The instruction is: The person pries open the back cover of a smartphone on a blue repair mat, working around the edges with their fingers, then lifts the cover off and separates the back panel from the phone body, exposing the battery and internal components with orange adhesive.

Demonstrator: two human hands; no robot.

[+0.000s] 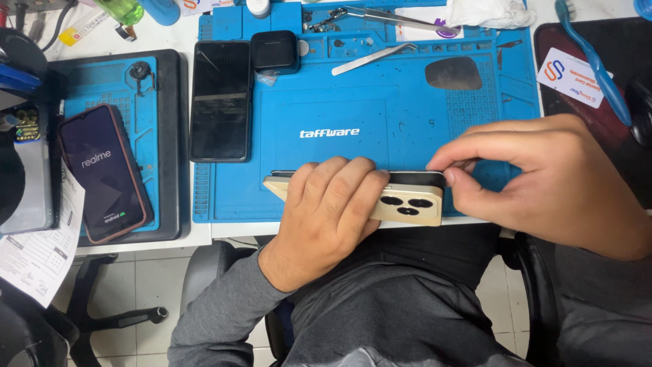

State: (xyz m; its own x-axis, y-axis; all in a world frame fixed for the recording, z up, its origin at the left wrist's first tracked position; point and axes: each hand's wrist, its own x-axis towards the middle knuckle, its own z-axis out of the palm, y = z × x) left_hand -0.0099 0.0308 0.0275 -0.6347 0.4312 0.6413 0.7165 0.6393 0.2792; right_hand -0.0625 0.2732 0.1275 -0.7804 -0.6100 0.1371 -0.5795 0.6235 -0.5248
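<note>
The person's left hand [324, 217] wraps over a gold phone [401, 204], fingers curled and pressed together across its back, holding it on edge at the near edge of the blue mat [380, 129] on the worktop [170, 34]. The phone's camera cluster faces the person. The right hand [543, 180] comes in from the right, thumb and forefinger pinched at the phone's top right corner, where a dark screen edge shows. Farther left on the mat lies a black phone [219, 100], with a small black case [275, 51] just beside it. Two tweezers [372, 58] lie at the far side. On a second mat at the left, a lit phone [103, 173] rests face up.
</note>
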